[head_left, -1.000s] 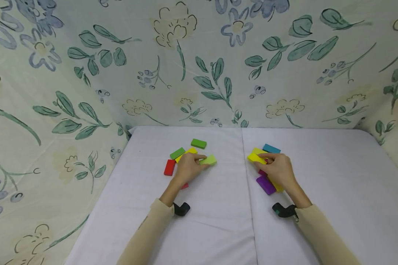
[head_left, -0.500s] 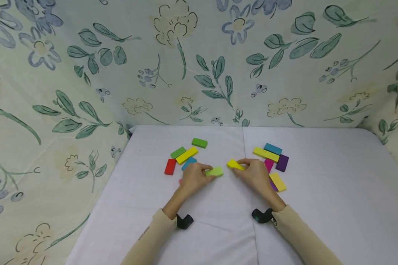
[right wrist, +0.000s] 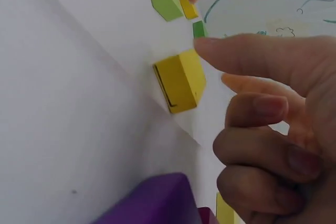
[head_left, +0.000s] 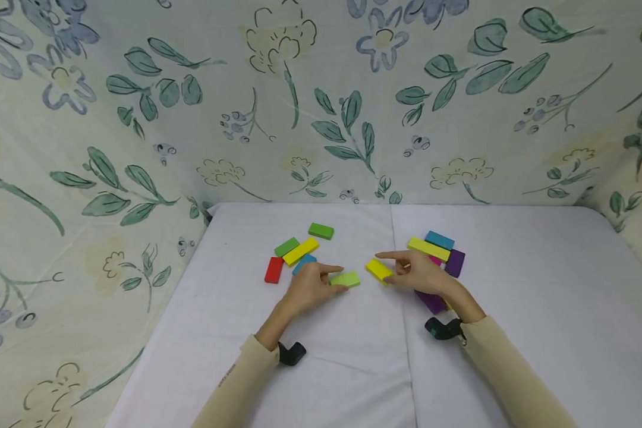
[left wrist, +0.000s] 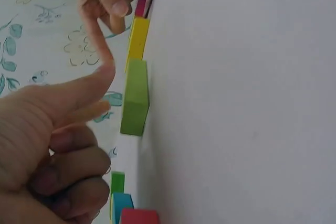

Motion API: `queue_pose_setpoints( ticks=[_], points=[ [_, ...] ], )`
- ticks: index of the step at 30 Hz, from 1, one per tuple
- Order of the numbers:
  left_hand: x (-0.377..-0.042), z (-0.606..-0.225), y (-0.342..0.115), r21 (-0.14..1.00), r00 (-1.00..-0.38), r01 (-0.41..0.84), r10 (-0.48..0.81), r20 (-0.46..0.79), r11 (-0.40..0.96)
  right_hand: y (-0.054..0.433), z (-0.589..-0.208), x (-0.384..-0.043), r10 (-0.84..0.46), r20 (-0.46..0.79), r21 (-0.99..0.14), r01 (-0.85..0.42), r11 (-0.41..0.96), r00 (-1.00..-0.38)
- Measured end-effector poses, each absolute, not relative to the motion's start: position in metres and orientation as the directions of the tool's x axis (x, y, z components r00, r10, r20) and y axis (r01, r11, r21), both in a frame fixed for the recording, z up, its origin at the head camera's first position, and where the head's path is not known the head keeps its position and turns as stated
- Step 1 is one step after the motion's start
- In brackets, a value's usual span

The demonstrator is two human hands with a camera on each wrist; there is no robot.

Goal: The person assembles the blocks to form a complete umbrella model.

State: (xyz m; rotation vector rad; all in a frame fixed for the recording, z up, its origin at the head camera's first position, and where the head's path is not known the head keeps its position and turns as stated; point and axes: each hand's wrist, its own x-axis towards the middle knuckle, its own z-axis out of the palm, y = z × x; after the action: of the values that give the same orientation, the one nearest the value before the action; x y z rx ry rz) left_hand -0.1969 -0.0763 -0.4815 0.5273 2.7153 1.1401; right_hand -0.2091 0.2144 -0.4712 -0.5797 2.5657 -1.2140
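Note:
A light green block (head_left: 345, 279) lies on the white cloth near the middle of the table. My left hand (head_left: 311, 282) is just left of it, thumb and index finger spread about its near end; the left wrist view shows these fingers off the block. To the right lies a yellow block (head_left: 377, 269), slightly turned, a small gap between it and the green one. Over it my right hand (head_left: 419, 272) has thumb and index finger spread wide, the other fingers folded. In the right wrist view the yellow block (right wrist: 181, 81) stands free on the cloth.
Left of the hands lie two green blocks (head_left: 321, 231), a yellow (head_left: 301, 251), a blue (head_left: 304, 263) and a red block (head_left: 273, 270). At right are blue (head_left: 440, 240), yellow (head_left: 429, 249) and dark purple blocks (head_left: 455, 263); a purple block (head_left: 430, 301) lies partly under the right hand.
My right hand has carried the yellow block left from the right-hand group, set it down and let go. My left hand has brought the light green block right and nearer, then released it.

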Motion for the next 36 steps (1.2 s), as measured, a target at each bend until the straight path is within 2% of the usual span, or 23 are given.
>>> queue_pose_setpoints(
  ticks=[3, 5, 8, 11, 19, 26, 32, 34, 36],
  points=[
    [-0.207, -0.478, -0.088, 0.757, -0.868, 0.289, 0.494, -0.051, 0.586, 0.222, -0.467, -0.22, -0.554, -0.119, -0.796, -0.255, 0.55, -0.824],
    [-0.217, -0.475, -0.095, 0.776, -0.801, 0.326, 0.594, -0.077, 0.54, 0.225, -0.466, -0.227, -0.589, -0.164, -0.794, -0.248, 0.554, -0.791],
    [-0.235, -0.474, -0.101, 0.802, -0.686, 0.368, 0.72, -0.108, 0.471, 0.226, -0.467, -0.233, -0.615, -0.21, -0.792, -0.236, 0.563, -0.76],
    [-0.246, -0.472, -0.102, 0.826, -0.614, 0.354, 0.775, -0.148, 0.438, 0.224, -0.469, -0.238, -0.627, -0.227, -0.794, -0.231, 0.562, -0.745],
    [-0.255, -0.472, -0.099, 0.84, -0.585, 0.306, 0.785, -0.206, 0.448, 0.221, -0.469, -0.243, -0.623, -0.255, -0.792, -0.211, 0.574, -0.739],
    [-0.271, -0.466, -0.094, 0.816, -0.502, 0.355, 0.829, -0.246, 0.457, 0.221, -0.471, -0.244, -0.616, -0.264, -0.792, -0.197, 0.578, -0.742],
    [-0.28, -0.461, -0.085, 0.821, -0.396, 0.367, 0.872, -0.288, 0.438, 0.22, -0.472, -0.244, -0.61, -0.279, -0.789, -0.185, 0.586, -0.742],
    [-0.281, -0.461, -0.081, 0.822, -0.381, 0.358, 0.873, -0.304, 0.443, 0.22, -0.471, -0.244, -0.607, -0.279, -0.786, -0.186, 0.589, -0.744],
    [-0.281, -0.461, -0.078, 0.814, -0.394, 0.348, 0.861, -0.323, 0.465, 0.221, -0.47, -0.244, -0.605, -0.279, -0.784, -0.186, 0.592, -0.746]
  ],
)
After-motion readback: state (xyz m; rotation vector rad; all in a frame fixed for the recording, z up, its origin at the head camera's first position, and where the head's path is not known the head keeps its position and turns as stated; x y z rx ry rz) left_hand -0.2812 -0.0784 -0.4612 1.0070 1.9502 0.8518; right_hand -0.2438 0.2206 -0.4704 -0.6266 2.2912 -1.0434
